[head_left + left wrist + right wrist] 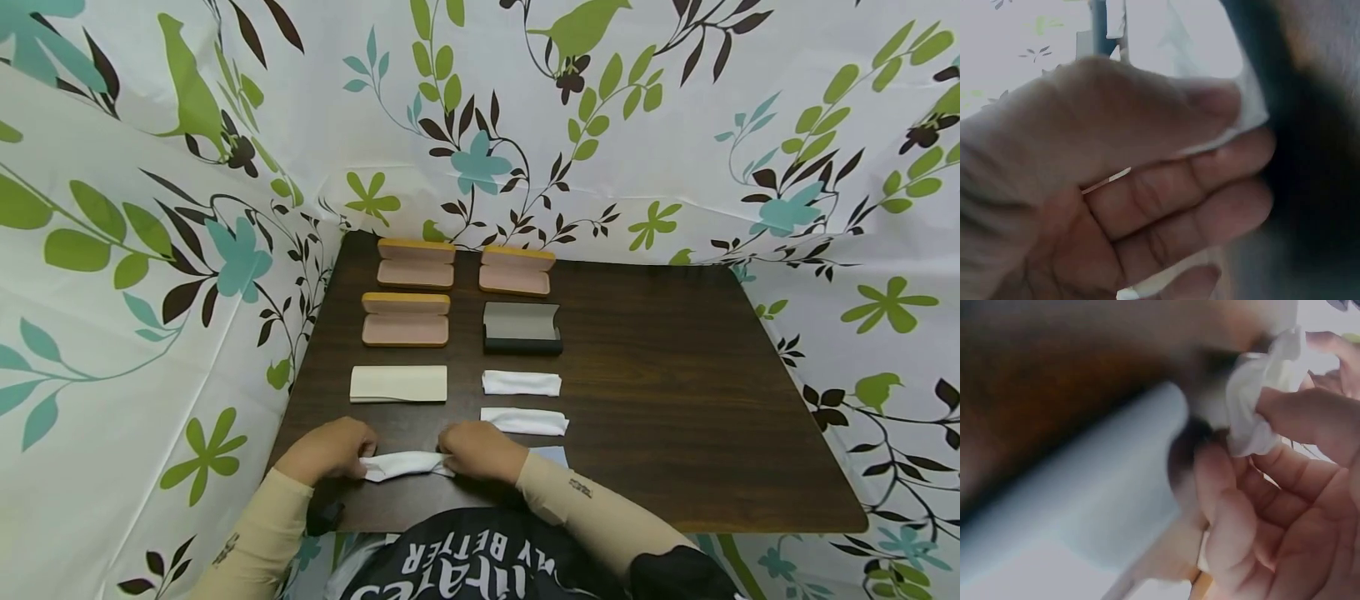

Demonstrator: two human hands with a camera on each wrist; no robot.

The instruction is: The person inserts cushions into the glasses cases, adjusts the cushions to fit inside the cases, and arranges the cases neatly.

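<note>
A folded strip of white cloth (pixel 405 466) stretches between both hands near the front edge of the table. My left hand (pixel 332 450) pinches its left end; in the left wrist view the thumb lies over the white cloth (pixel 1185 44) with the fingers beneath. My right hand (pixel 482 450) grips the other end, where the white cloth (pixel 1250 406) looks bunched between thumb and fingers in the right wrist view. A light blue cloth (pixel 553 455) lies partly hidden under the right forearm. Just beyond the hands are two folded white cloths (pixel 522 383) and a cream folded cloth (pixel 398 384).
Toward the back of the dark wooden table (pixel 667 375) stand three open yellow-orange glasses cases (pixel 406 332) with pink lining. An open black case (pixel 522 342) with grey lining sits beside them. Patterned sheeting (pixel 450 108) rises behind and along the left side.
</note>
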